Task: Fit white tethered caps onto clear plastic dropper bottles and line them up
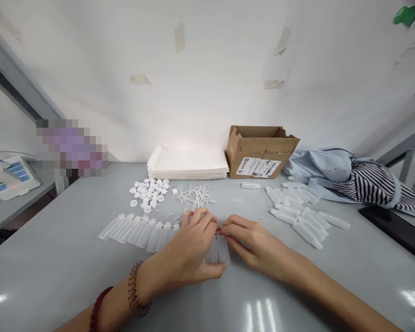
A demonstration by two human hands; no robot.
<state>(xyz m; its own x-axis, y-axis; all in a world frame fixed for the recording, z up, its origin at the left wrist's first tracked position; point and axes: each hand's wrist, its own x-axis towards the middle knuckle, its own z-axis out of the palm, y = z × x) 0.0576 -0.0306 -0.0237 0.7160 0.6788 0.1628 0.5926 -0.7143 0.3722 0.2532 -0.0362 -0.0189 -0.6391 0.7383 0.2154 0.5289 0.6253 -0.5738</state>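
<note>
A row of translucent plastic squeeze bottles (pixel 155 237) lies side by side on the table, their tops facing away and thin white stems at several of them. Over the row's right end is my left hand (pixel 193 251), closed around the last bottles (pixel 217 251), thumb by their bases and fingers at their tops. My right hand (pixel 251 240) meets it there, fingertips pinched together at the bottle tops; what they hold is hidden. Beyond the hands lie a heap of white plastic caps (pixel 148 192) and a pile of thin white looped pieces (pixel 195 196).
More loose bottles (pixel 297 207) are scattered on the right, near bundled blue and striped cloth (pixel 352 180) and a dark flat object (pixel 394 230). An open cardboard box (pixel 263 154) and stacked white envelopes (pixel 190 163) stand against the wall. A side shelf with a device (pixel 15 177) is left.
</note>
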